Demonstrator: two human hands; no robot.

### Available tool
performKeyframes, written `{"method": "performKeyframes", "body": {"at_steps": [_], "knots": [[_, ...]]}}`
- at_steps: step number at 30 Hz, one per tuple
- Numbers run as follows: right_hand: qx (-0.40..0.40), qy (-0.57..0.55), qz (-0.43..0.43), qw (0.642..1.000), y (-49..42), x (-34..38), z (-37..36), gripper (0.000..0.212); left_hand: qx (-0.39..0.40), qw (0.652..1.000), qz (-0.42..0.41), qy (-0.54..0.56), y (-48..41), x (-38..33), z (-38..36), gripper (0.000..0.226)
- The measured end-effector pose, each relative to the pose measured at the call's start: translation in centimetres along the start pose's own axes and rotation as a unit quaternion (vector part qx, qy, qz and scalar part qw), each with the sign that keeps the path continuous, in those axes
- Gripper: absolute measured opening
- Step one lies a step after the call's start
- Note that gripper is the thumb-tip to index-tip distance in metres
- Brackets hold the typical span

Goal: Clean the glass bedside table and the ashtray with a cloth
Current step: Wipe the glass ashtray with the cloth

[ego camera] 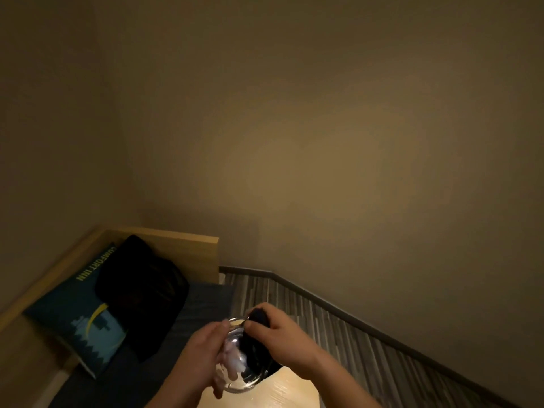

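Wiping midair | left hand (203, 357) grips glass ashtray (239, 379), right hand (279, 337) at 3 o'clock clutches cloth (256, 350) | risk: glass may slip

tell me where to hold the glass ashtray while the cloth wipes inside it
Take the ashtray by its outer wall from the left, fingers spread behind the base, thumb at the rim, as the left hand does. It is tilted with its hollow facing right, where the right hand works the dark cloth.
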State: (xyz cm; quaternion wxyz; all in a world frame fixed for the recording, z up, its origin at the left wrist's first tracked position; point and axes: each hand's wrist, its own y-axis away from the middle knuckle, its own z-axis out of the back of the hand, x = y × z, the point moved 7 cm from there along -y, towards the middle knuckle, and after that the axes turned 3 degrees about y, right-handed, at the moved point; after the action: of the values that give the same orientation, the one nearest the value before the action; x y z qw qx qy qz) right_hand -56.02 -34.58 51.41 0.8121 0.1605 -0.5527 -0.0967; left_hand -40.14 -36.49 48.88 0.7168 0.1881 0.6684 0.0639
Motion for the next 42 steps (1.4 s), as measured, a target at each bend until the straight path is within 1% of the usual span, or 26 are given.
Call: {"method": "performKeyframes", "body": {"at_steps": [2,5,8,10,11,13,15,17,18,19,20,22,25,27,29,30,31,32,33,35,36,37,39,42], "knots": [[-0.027,-0.042,0.009,0.999,-0.1,0.0,0.0,0.017,-0.028,1.000,-0.002,0.013,0.1,-0.4,-0.1,0.035],[-0.118,-0.108,0.015,0.987,0.0,-0.2,-0.2,0.012,-0.114,0.993,0.012,0.034,0.1,-0.3,-0.2,0.032],[-0.205,-0.162,0.027,0.965,0.9,-0.8,-0.8,0.008,-0.178,0.983,-0.028,0.030,1.3,-0.3,-1.1,0.028],[-0.229,-0.177,0.030,0.957,1.7,-1.3,-0.9,0.008,-0.194,0.978,-0.052,0.057,2.6,0.0,-1.8,0.025],[-0.229,-0.169,0.030,0.958,2.0,-1.4,-0.9,0.009,-0.191,0.978,-0.055,0.064,2.9,0.2,-2.0,0.022],[-0.213,-0.122,0.036,0.969,2.3,-1.5,-0.2,0.009,-0.148,0.987,-0.035,0.052,2.5,0.7,-1.9,0.016],[-0.178,-0.072,0.047,0.980,2.6,-1.2,0.9,0.009,-0.045,0.998,-0.010,0.034,1.4,0.8,-1.6,0.015],[-0.102,-0.022,0.072,0.992,2.8,-0.1,1.5,0.010,0.057,0.997,0.011,0.043,1.4,-0.3,-1.6,0.022],[-0.060,-0.003,0.084,0.995,2.9,0.5,1.5,0.011,0.090,0.996,0.012,0.023,1.7,-1.1,-1.8,0.029],[-0.031,0.004,0.091,0.995,2.9,0.9,1.6,0.012,0.111,0.994,0.000,-0.013,1.8,-1.8,-1.9,0.034],[-0.022,-0.004,0.092,0.996,2.9,1.2,1.7,0.012,0.120,0.992,-0.019,-0.044,1.9,-2.4,-2.0,0.039],[-0.040,-0.043,0.088,0.994,2.7,1.5,1.8,0.012,0.089,0.992,-0.053,-0.066,1.7,-3.2,-1.9,0.045],[-0.117,-0.106,0.067,0.985,2.6,0.7,1.7,0.013,-0.029,0.998,-0.060,-0.007,1.3,-3.4,-1.0,0.045],[-0.173,-0.110,0.056,0.977,3.3,0.2,1.1,0.012,-0.097,0.993,-0.063,0.017,1.7,-3.0,-1.0,0.041],[-0.202,-0.104,0.051,0.972,3.9,-0.2,0.6,0.012,-0.134,0.988,-0.065,0.035,2.7,-2.2,-1.6,0.036],[-0.197,-0.118,0.043,0.972,4.0,-0.5,0.4,0.012,-0.137,0.988,-0.063,0.042,2.9,-1.6,-1.9,0.034],[-0.182,-0.128,0.033,0.974,4.1,-0.6,0.4,0.011,-0.122,0.990,-0.052,0.047,2.9,-1.0,-2.1,0.034],[-0.166,-0.127,0.027,0.978,4.0,-0.7,0.7,0.010,-0.090,0.994,-0.028,0.061,2.7,-0.6,-2.2,0.034],[-0.152,-0.099,0.029,0.983,3.9,-0.7,1.3,0.009,-0.043,0.995,0.004,0.094,2.3,-0.2,-2.3,0.035],[-0.106,-0.001,0.052,0.993,3.9,0.2,2.5,0.008,0.065,0.986,0.063,0.140,2.4,-0.5,-2.5,0.042],[-0.077,0.039,0.069,0.994,3.9,0.8,2.7,0.008,0.103,0.984,0.070,0.125,2.6,-0.8,-2.5,0.044],[-0.053,0.056,0.084,0.993,3.9,1.3,2.7,0.008,0.120,0.987,0.059,0.094,2.7,-1.3,-2.4,0.044],[-0.041,0.041,0.099,0.993,4.1,2.1,2.7,0.009,0.112,0.992,0.020,0.050,2.7,-2.3,-2.4,0.044],[-0.096,-0.024,0.097,0.990,3.8,2.0,2.5,0.009,0.046,0.997,-0.024,0.050,2.5,-3.1,-2.5,0.048]]}}
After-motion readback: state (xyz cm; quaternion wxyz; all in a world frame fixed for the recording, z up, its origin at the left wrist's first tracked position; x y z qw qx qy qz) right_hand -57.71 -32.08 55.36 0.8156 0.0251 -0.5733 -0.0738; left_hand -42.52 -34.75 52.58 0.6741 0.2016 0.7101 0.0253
